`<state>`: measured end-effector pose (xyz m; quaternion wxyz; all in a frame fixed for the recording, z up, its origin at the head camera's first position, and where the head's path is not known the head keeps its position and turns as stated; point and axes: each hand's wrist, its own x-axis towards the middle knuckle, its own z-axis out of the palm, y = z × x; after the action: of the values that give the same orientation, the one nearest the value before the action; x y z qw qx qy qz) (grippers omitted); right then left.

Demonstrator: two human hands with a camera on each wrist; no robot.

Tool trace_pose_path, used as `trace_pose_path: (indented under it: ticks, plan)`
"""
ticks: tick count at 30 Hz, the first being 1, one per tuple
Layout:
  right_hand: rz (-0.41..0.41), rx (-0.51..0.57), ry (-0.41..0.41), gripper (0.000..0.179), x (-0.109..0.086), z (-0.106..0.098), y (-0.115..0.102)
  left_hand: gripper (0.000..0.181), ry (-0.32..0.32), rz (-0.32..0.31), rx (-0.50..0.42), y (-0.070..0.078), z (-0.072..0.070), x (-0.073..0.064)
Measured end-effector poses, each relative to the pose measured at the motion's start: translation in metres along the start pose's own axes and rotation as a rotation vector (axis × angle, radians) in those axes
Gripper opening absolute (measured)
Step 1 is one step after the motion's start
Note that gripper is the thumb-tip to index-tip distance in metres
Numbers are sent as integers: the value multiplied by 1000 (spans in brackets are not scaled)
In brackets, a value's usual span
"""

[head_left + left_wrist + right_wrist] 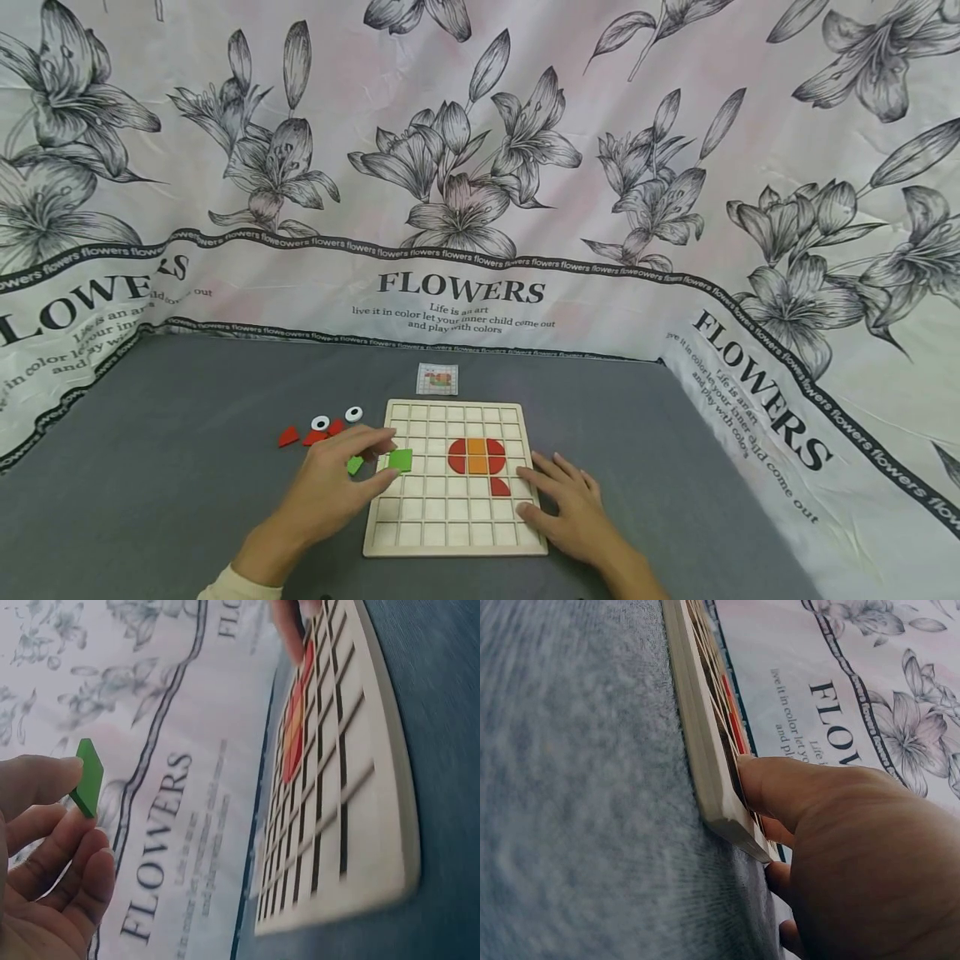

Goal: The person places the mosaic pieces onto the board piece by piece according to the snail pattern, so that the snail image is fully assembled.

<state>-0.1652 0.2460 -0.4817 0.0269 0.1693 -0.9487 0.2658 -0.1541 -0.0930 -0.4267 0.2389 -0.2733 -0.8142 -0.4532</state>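
My left hand (341,471) is over the left side of a pale wooden grid board (427,527), pinching a green square tile (401,460) between thumb and fingers. In the left wrist view, the green tile (89,778) is held by its edges, clear of the board (382,825). My right hand (566,504) rests at the board's right edge, thumb and index fingertip touching it and the other fingers spread. Red quarter-round tiles (496,457) flank orange tiles (477,456) in the grid. Another red quarter-round tile (499,487) sits just below them.
Left of the board lie several red tiles (288,436), another green piece (355,465) partly behind my left hand, and two white rings with dark centres (354,414). A small picture card (437,379) lies beyond the board on the grey cloth (187,467). Flower-printed fabric (465,208) stands behind.
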Motion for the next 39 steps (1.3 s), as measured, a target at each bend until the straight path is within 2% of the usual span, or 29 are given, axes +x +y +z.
trace_pose_path:
  ticks: [8, 10, 15, 18, 28, 39]
  plan:
    - [11, -1, -9, 49, -1, -1, 1, 44, -35, 15, -84, 5, 36, 17]
    - [5, 0, -9, 49, 0, -1, 1, 44, -55, -8, -97, 7, 44, 20]
    - [-14, -1, -3, 50, 2, 0, 0, 42, -73, -50, -115, 10, 64, 23]
    - [-18, -6, 2, 50, 2, 1, 0, 42, -69, -45, -124, 11, 75, 22]
    - [-39, -8, 22, 49, 0, 1, 2, 38, -140, -134, -141, 7, 98, 19]
    - [-39, -7, 27, 49, -1, 1, 3, 33, -188, -144, -90, -4, 117, 13]
